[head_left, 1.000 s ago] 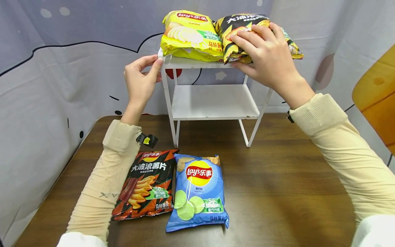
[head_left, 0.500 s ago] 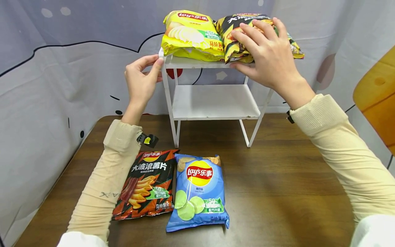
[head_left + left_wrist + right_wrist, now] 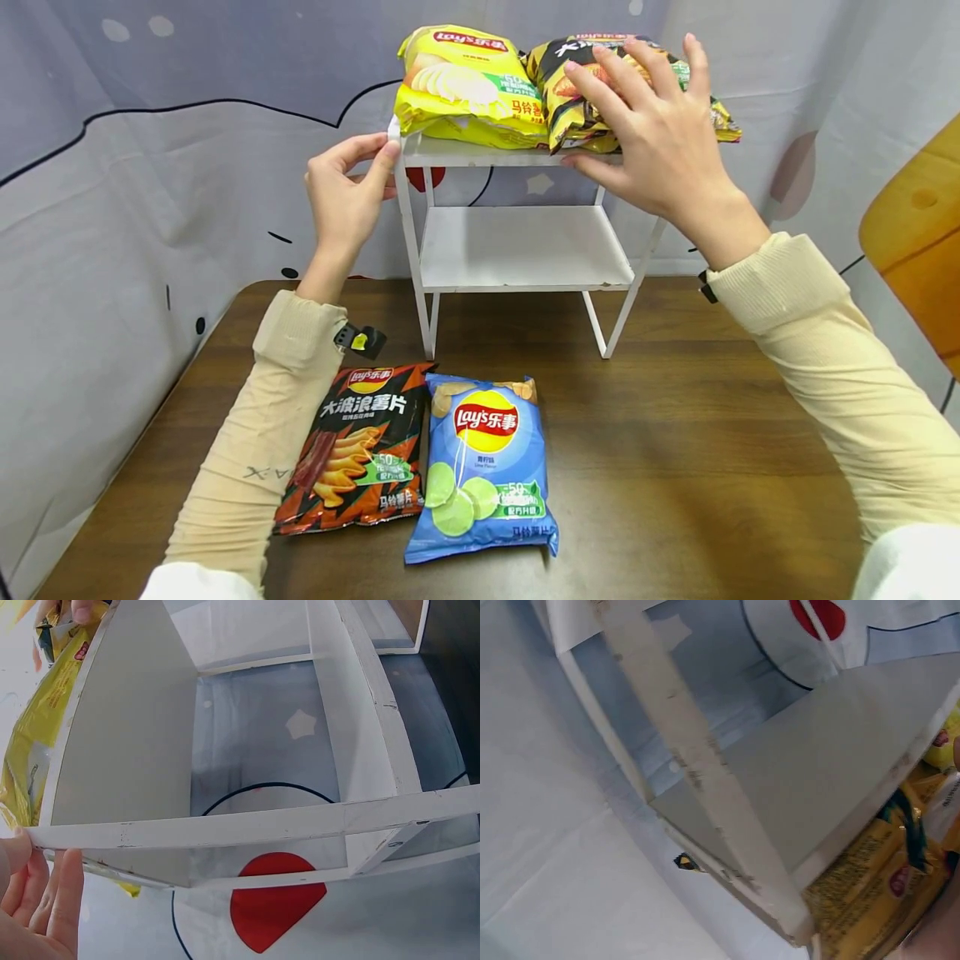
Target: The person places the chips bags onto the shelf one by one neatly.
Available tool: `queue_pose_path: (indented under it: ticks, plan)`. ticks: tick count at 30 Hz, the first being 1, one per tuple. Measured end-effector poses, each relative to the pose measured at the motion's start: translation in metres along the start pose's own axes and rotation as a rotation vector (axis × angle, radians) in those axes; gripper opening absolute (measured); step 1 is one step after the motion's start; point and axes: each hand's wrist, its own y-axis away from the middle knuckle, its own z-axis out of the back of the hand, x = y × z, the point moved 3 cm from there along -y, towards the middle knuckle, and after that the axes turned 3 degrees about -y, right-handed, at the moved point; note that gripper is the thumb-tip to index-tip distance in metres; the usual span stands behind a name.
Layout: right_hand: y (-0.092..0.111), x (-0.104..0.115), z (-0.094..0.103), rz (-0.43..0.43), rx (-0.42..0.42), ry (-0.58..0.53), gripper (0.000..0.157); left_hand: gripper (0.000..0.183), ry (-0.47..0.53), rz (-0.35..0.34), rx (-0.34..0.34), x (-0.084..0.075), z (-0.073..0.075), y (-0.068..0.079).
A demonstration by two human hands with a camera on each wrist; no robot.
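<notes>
Right fingers (image 3: 602,92) over a puffy, crinkled, glossy black-yellow bag (image 3: 564,108)

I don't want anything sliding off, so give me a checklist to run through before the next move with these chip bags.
1. Left hand pinching the upper corner of the white two-tier metal rack: ok.
2. Plump yellow foil bag resting on the top shelf: ok.
3. Puffy black-and-gold foil bag entirely within the shelf's edges: not ok; its right end juts past the side.
4. Right hand clear of that bag: cannot tell; the spread fingers hide any contact.
5. Rectangular blue foil bag and black-and-orange foil bag lying face up on the brown wooden table: ok.
</notes>
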Motion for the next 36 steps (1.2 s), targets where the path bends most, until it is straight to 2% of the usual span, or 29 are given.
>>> queue_pose_path:
  ticks: [4,16,22,26,31,36]
  plan:
    - [0.002,0.001,0.003,-0.03,0.011,0.018,0.074,0.031,0.002,0.003,0.0,0.001,-0.001,-0.001]
    - [0.013,0.006,0.009,-0.029,-0.02,0.025,0.074,0.03,0.012,0.004,-0.002,0.001,-0.002,-0.001]
    - [0.02,0.011,0.019,-0.053,-0.006,0.024,0.073,0.031,0.015,0.005,-0.002,0.002,-0.002,-0.001]
    - [0.027,0.016,0.025,-0.039,-0.017,0.04,0.071,0.031,0.01,0.005,-0.005,0.002,-0.002,-0.001]
    - [0.036,0.022,0.028,-0.001,-0.046,0.06,0.069,0.03,0.002,0.005,-0.008,0.001,-0.002,-0.001]
    - [0.044,0.028,0.029,0.003,-0.101,0.019,0.066,0.03,0.002,0.0,-0.008,0.001,-0.002,0.0]
